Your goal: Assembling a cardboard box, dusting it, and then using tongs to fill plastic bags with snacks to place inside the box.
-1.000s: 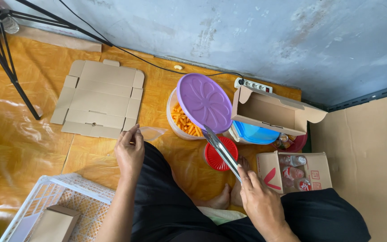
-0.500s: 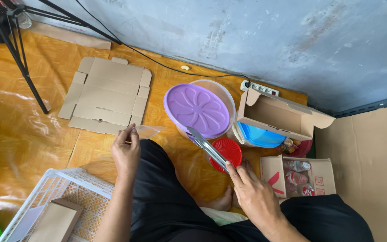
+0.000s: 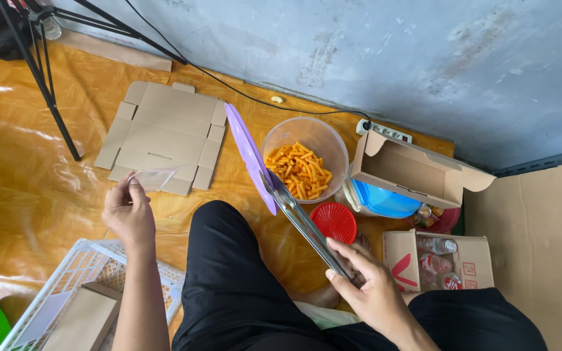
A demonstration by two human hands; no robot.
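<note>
The right hand (image 3: pixel 365 289) is clenched round the handle end of long metal tongs (image 3: pixel 304 221), shiny steel, two flat strips. The tong tips pinch a round, purple plastic lid (image 3: pixel 250 156), which stands on edge, tilted, w/ its thin rim toward the camera, just left of a clear round plastic tub (image 3: pixel 307 140). The tub is open & holds orange, stick-shaped snacks (image 3: pixel 298 170), a loose pile, rough-looking. The lid's lower edge hangs over the person's black-trousered knee.

The left hand (image 3: pixel 128 211) pinches a small, clear plastic bag (image 3: pixel 153 177) btw thumb & fingertips; the bag is thin, flat, nearly see-through, held over the edge of a flattened brown cardboard sheet (image 3: pixel 164 136) w/ flaps lying on glossy orange-yellow plastic sheeting (image 3: pixel 27 162), wrinkled.

Just right of the tongs lies a small red ribbed lid (image 3: pixel 334 221). Beyond it, a blue-lidded container (image 3: pixel 385 200) sits beside an open brown cardboard box (image 3: pixel 417 170); a smaller printed carton (image 3: pixel 437 260) holds small bottles. A white plastic lattice basket (image 3: pixel 92 263) is at lower left; the wall is rough grey concrete
</note>
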